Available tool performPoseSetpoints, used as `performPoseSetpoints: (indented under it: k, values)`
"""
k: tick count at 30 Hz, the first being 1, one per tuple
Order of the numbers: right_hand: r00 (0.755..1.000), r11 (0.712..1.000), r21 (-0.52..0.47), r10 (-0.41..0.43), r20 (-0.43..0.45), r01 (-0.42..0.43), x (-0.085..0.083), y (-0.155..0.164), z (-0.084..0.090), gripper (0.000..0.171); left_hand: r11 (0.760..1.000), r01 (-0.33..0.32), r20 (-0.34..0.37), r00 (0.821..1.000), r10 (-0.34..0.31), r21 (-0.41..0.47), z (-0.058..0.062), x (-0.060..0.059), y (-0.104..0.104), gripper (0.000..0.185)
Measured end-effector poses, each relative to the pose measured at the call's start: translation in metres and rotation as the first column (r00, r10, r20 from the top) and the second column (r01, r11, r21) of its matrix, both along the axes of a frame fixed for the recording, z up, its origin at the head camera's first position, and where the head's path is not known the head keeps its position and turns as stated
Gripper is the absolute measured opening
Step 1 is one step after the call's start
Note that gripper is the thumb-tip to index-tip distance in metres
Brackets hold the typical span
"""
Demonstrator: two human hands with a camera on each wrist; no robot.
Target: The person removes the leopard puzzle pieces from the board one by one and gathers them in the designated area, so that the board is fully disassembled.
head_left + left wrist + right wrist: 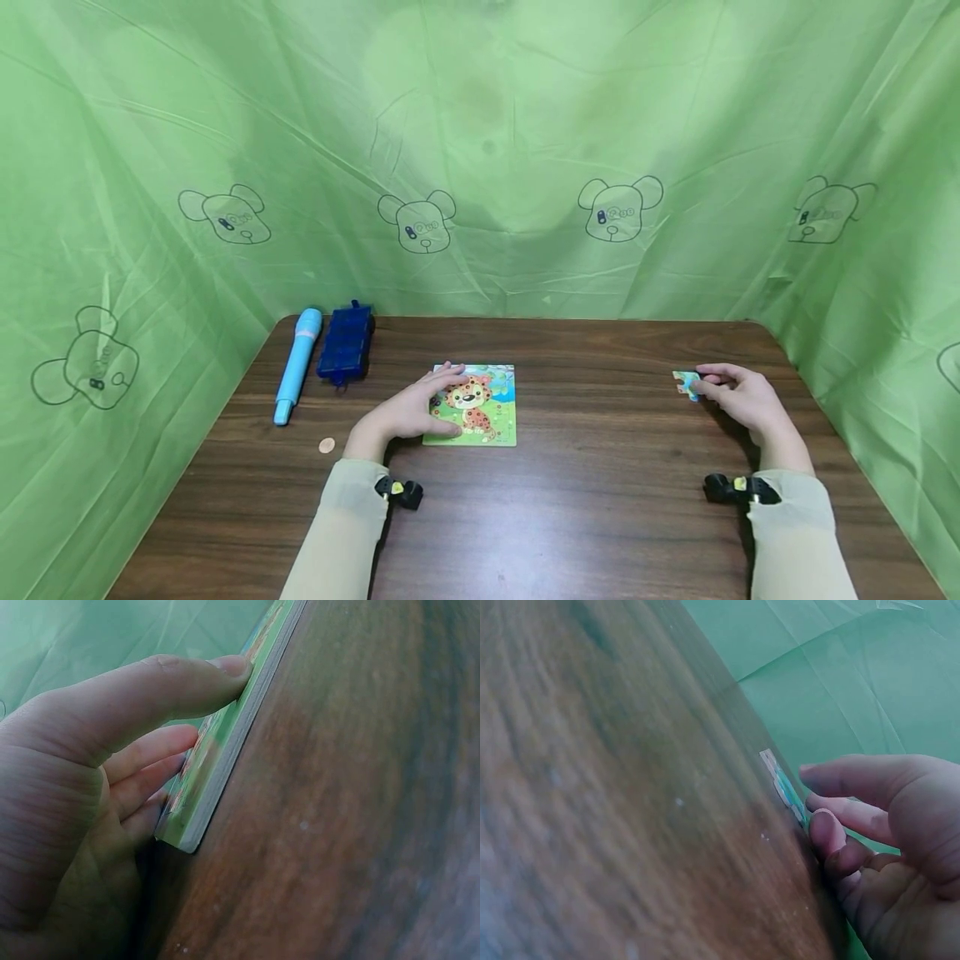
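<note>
The puzzle (474,406) lies flat near the middle of the table (600,500), a green board with a spotted orange cub printed on it. The left hand (420,407) rests on its left half: the fingers lie straight and slightly spread across the picture, and the thumb runs along the near edge. In the left wrist view the thumb (150,694) presses against the side of the puzzle (217,761), with the other fingers lying on the printed face behind it. The board sits flush on the wood.

Well apart to the right, the piece (686,383) — small, blue and green — sits at the tips of the right hand (738,398). The thumb and forefinger pinch its right edge; the remaining fingers curl beneath. From the right wrist view the piece (784,787) stands on edge, tilted, its lower edge at the table (615,795), with a fingertip (826,829) against it.

At the far left of the table lies a light blue pen (297,363), pointing toward the near edge. Just beside it on the right sits a dark blue box (346,342). A coin (326,446) lies nearer, close to the left forearm. Each wrist carries a black camera clip — both sleeves are beige. Green cloth (480,150) printed with bear heads hangs behind and around the table.
</note>
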State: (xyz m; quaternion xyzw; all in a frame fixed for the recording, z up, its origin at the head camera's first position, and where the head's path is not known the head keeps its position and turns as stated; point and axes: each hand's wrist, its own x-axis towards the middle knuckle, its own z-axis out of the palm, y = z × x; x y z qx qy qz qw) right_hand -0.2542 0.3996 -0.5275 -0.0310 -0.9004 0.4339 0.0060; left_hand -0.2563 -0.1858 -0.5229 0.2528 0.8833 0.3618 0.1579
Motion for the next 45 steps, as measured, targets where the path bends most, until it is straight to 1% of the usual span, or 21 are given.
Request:
performPoseSetpoints:
  k: [3, 5, 8, 10, 13, 17, 20, 25, 32, 35, 40, 42, 45]
  values:
    - [1.000, 0.999, -0.040, 0.005, -0.031, -0.007, 0.002, -0.002, 0.003, 0.049, 1.000, -0.002, -0.006, 1.000, 0.002, 0.002, -0.002, -0.001, 0.001, 0.097]
    - [0.998, 0.999, -0.045, 0.010, -0.061, -0.013, 0.003, -0.007, 0.007, 0.046, 1.000, -0.006, -0.013, 1.000, 0.006, 0.002, -0.003, -0.002, 0.001, 0.099]
    - [0.994, 1.000, 0.006, 0.031, -0.106, -0.030, 0.005, -0.018, 0.019, 0.044, 1.000, -0.011, -0.017, 1.000, 0.011, 0.015, -0.005, -0.002, 0.002, 0.103]
    - [0.990, 0.997, 0.063, 0.053, -0.131, -0.045, 0.006, -0.028, 0.028, 0.043, 1.000, -0.015, -0.019, 1.000, 0.015, 0.022, -0.005, -0.002, 0.003, 0.104]
    - [0.986, 0.990, 0.115, 0.094, -0.141, -0.077, 0.007, -0.045, 0.042, 0.042, 0.999, -0.019, -0.023, 1.000, 0.020, 0.026, -0.006, -0.002, 0.004, 0.106]
    - [0.980, 0.985, 0.123, 0.140, -0.140, -0.123, 0.008, -0.073, 0.054, 0.040, 0.999, -0.036, -0.043, 0.998, 0.036, 0.004, -0.008, -0.002, 0.004, 0.110]
    - [0.974, 0.980, 0.119, 0.176, -0.143, -0.160, 0.008, -0.095, 0.058, 0.037, 0.999, -0.046, -0.056, 0.997, 0.046, -0.004, -0.008, -0.002, 0.005, 0.113]
    - [0.965, 0.972, 0.079, 0.231, -0.128, -0.222, 0.008, -0.133, 0.055, 0.032, 0.999, -0.045, -0.055, 0.998, 0.044, -0.005, -0.007, -0.001, 0.006, 0.116]
    - [0.956, 0.959, -0.045, 0.273, -0.108, -0.279, 0.012, -0.199, 0.044, 0.031, 0.998, -0.056, -0.059, 0.997, 0.054, -0.025, -0.005, 0.001, 0.004, 0.116]
    - [0.959, 0.956, -0.094, 0.270, -0.089, -0.278, 0.011, -0.232, 0.039, 0.029, 0.998, -0.060, -0.067, 0.996, 0.058, -0.023, -0.004, 0.001, 0.002, 0.115]
    - [0.969, 0.951, -0.188, 0.242, -0.042, -0.245, 0.002, -0.278, 0.036, 0.028, 0.998, -0.061, -0.067, 0.996, 0.060, -0.014, -0.003, -0.001, -0.001, 0.116]
    - [0.975, 0.952, -0.211, 0.221, -0.029, -0.222, -0.003, -0.293, 0.034, 0.027, 0.998, -0.062, -0.063, 0.996, 0.061, -0.010, -0.004, -0.001, -0.002, 0.116]
    - [0.983, 0.958, -0.218, 0.185, -0.021, -0.185, -0.008, -0.309, 0.027, 0.025, 0.998, -0.066, -0.070, 0.995, 0.065, -0.015, -0.007, -0.002, -0.004, 0.116]
